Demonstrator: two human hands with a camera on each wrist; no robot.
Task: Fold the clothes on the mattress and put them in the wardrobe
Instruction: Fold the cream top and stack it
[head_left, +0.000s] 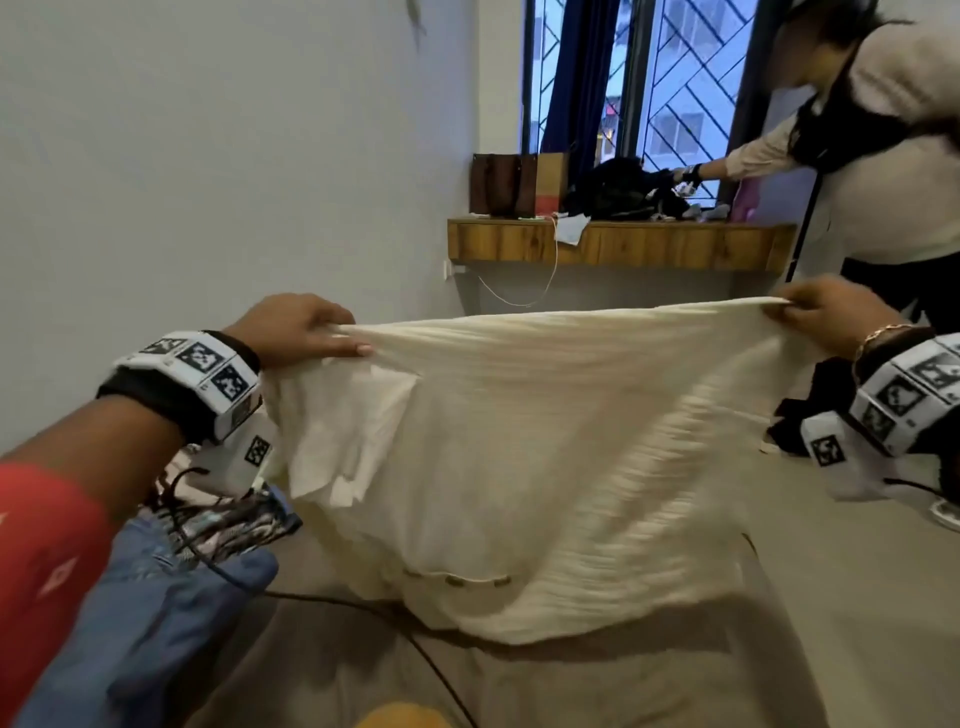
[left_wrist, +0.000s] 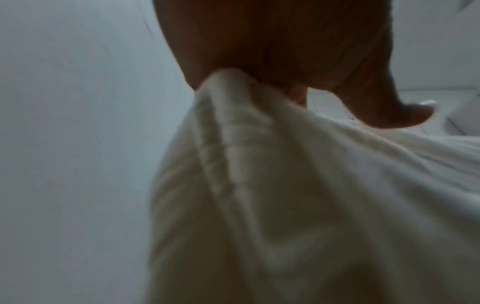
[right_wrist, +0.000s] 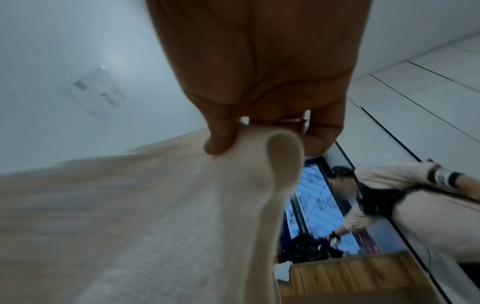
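While nothing shown is folded yet, the work reads as being at an early stage.

Progress: cream shirt (head_left: 519, 467) is held spread in the air above the mattress (head_left: 597, 686), its lower hem drooping onto it; no crease or fold has been made in it as far as I can judge.

Still to do: folding this shirt, then the blue jeans (head_left: 156, 613) and the patterned garment (head_left: 228, 525) lying at the left of the mattress; the wardrobe is not in view, so nothing can be said of what it holds.

Left hand (head_left: 296, 327): clamped on the shirt's top edge at its left corner, fingers curled over bunched cloth, thumb lying along the fabric; the left wrist view shows the cloth gathered into the fist.

Right hand (head_left: 826, 306): pinching the opposite top corner, fingertips (right_wrist: 221, 144) closed on a rolled edge of cloth.

Shirt's lie: stretched taut between the two hands, a row of buttons (head_left: 457, 579) near the bottom.

Beyond: another person (head_left: 883, 156) reaches at a wooden shelf (head_left: 623, 247) under the window.
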